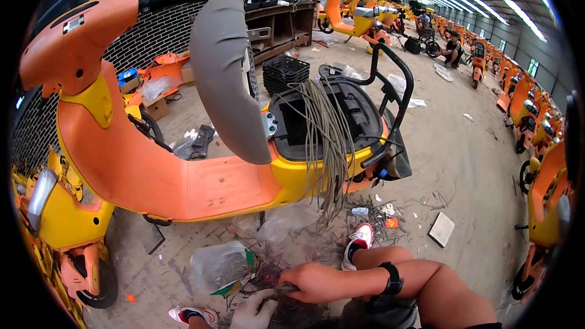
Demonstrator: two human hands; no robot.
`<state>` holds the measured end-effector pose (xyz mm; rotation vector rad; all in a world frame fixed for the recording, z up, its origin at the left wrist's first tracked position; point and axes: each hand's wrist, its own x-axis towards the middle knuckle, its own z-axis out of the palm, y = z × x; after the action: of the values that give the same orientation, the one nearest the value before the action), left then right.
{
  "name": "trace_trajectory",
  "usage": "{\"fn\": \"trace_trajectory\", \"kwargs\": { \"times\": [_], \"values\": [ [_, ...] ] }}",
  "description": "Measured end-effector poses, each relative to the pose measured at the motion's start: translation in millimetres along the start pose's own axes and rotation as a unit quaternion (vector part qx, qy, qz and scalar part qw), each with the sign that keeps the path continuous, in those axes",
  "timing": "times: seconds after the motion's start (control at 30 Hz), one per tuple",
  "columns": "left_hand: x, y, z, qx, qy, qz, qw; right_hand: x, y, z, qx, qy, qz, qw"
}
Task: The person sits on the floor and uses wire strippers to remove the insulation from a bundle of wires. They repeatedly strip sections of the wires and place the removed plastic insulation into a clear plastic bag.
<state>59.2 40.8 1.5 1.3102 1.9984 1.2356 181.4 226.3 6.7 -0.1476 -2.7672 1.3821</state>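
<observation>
Low at the bottom edge, my left hand [253,312] wears a pale glove with its fingers curled in. Close beside it on the right, my bare right hand [308,283] is closed, a dark band on its wrist. A thin dark piece seems to be between the two hands, too small to name. Beneath them lies a scatter of short dark strips [268,271] on the floor. A clear plastic bag [218,266] with a green edge, holding greyish contents, lies just left of my hands. Ahead, a bundle of long grey-brown cables [329,131] hangs over an orange and yellow scooter [225,186].
The scooter's grey seat [224,79] is tipped up. Black crates [285,73] are stacked behind it. A flat pale block [441,229] lies right on the floor. Rows of scooters [536,116] line the right side. A person [452,50] squats far off.
</observation>
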Motion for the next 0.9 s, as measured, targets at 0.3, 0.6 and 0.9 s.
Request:
{"fn": "trace_trajectory", "kwargs": {
  "times": [0.3, 0.6, 0.9],
  "values": [
    [-7, -7, -1, 0.011, -0.043, -0.119, 0.992, -5, -1, 5, -0.012, -0.015, 0.000, 1.000],
    [-4, 6, 0, -0.034, -0.096, -0.103, 0.989, -9, -10, -11, -0.001, 0.004, 0.004, 1.000],
    [-7, 5, 5, 0.020, -0.065, -0.134, 0.989, -9, -5, -6, -0.047, -0.042, 0.035, 0.997]
  ]
}}
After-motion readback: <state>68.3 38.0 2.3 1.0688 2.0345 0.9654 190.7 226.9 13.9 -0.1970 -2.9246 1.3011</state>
